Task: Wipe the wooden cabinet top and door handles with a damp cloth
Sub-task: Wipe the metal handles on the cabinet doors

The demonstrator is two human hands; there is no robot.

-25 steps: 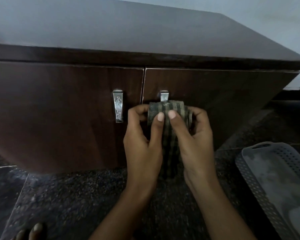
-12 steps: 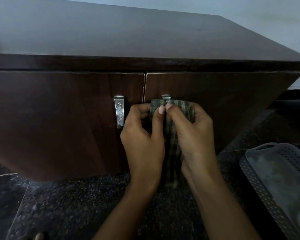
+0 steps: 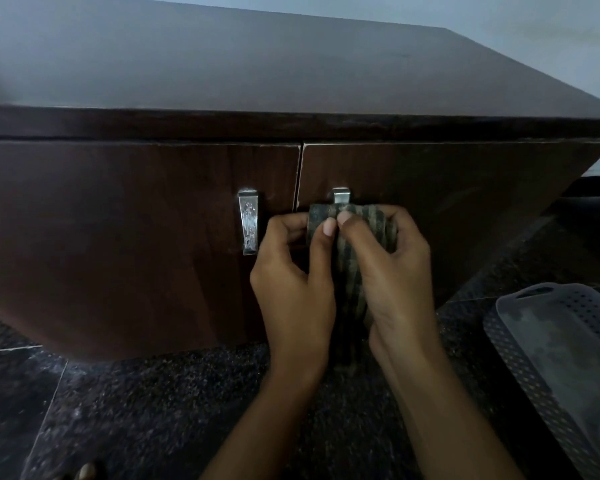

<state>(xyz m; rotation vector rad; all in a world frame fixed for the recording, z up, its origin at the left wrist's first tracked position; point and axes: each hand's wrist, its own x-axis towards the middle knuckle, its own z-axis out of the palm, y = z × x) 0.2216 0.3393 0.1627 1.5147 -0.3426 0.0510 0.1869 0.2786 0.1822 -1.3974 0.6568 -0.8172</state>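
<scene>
A dark wooden cabinet with a broad flat top (image 3: 257, 64) and two doors fills the view. The left door's silver handle (image 3: 248, 221) is bare. Only the top of the right door's handle (image 3: 341, 196) shows; the rest is wrapped in a dark striped cloth (image 3: 352, 258). My left hand (image 3: 293, 289) and my right hand (image 3: 392, 271) both grip the cloth around that handle, thumbs meeting in front. The cloth's tail hangs down between my wrists.
A grey perforated plastic tray (image 3: 520, 358) lies on the dark speckled stone floor (image 3: 153, 410) at the right. A toe (image 3: 84, 472) shows at the bottom left edge. A pale wall (image 3: 534, 22) stands behind the cabinet.
Both hands with the cloth slid up the right handle from one second ago, then eased slightly down again, leaving a bit more of the handle's top showing.
</scene>
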